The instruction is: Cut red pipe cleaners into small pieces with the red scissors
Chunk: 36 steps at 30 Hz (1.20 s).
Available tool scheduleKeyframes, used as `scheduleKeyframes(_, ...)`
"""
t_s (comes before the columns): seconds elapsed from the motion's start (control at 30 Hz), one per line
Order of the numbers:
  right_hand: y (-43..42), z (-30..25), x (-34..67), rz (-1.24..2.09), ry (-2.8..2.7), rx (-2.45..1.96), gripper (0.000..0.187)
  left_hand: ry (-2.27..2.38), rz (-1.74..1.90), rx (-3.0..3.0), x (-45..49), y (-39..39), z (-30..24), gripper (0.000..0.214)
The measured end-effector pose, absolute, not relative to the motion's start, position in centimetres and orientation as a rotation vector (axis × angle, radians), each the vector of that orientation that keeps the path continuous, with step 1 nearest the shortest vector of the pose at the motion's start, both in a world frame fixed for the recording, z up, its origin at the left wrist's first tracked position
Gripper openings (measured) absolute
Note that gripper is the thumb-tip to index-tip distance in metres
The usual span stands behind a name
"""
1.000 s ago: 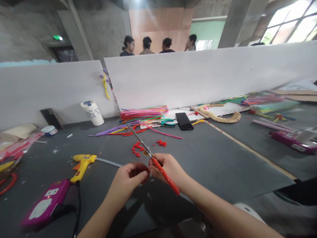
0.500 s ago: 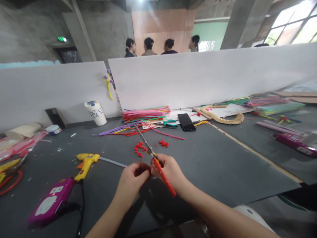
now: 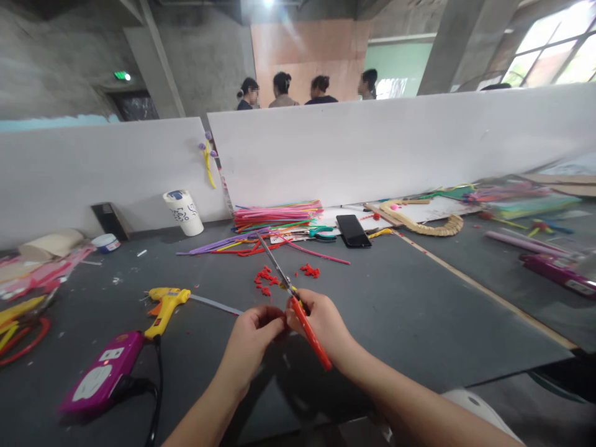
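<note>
In the head view, my right hand (image 3: 321,316) is closed around scissors (image 3: 309,332) with a red handle; their metal blades point away and to the left. My left hand (image 3: 256,335) has its fingertips pinched together beside the right fingertips, and what they hold is hidden, with only a hint of red there. Just beyond the hands lie small red fuzzy pieces (image 3: 265,279) in one cluster, with another red clump (image 3: 310,270) to the right. Farther back is a bundle of pink pipe cleaners (image 3: 274,216), with loose purple and red ones in front.
On the left are a yellow glue gun (image 3: 166,305) with a glue stick, and a purple power strip (image 3: 105,372). A phone (image 3: 352,231), teal-handled pliers (image 3: 321,233) and a white roll (image 3: 183,213) stand or lie behind. A white partition (image 3: 372,149) crosses the back; people sit beyond.
The whole view has shifted slightly, so things sit a little farther right. Both hands keep almost the same pose, and the scissors stay in my right hand.
</note>
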State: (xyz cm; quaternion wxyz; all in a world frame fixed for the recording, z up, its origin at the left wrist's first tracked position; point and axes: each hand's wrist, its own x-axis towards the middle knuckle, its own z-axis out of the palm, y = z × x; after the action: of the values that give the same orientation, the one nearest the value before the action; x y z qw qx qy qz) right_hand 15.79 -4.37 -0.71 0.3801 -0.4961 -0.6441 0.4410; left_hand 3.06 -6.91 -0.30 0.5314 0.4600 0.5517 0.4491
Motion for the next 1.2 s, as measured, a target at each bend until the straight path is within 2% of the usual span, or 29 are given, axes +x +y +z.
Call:
scheduleKeyframes(0.3,-4.3,-0.9,15.8,1.067,-1.700,-1.263,0.002,1.303,1.066,1.140,3.1,-6.9,-0.6,0.008)
scheduleKeyframes(0.43,-4.2,-0.4,16.5,0.850,-1.854,-1.264,0.015,1.246,1.142,1.139,2.5,-6.8,-0.2,0.007)
scheduleKeyframes(0.63,-4.4,0.1,17.9,0.352,-2.162,-1.360,0.032,1.203,1.456,0.958,0.7,-6.5,0.9,0.012)
scheduleKeyframes(0.77,-4.8,-0.4,17.9,0.248,-2.311,-1.393,0.044,1.139,1.551,0.927,0.5,-6.6,1.4,0.010)
scheduleKeyframes(1.2,-5.6,-1.0,17.6,0.089,-2.412,-1.365,0.041,1.108,1.612,0.975,0.6,-7.1,2.1,0.007)
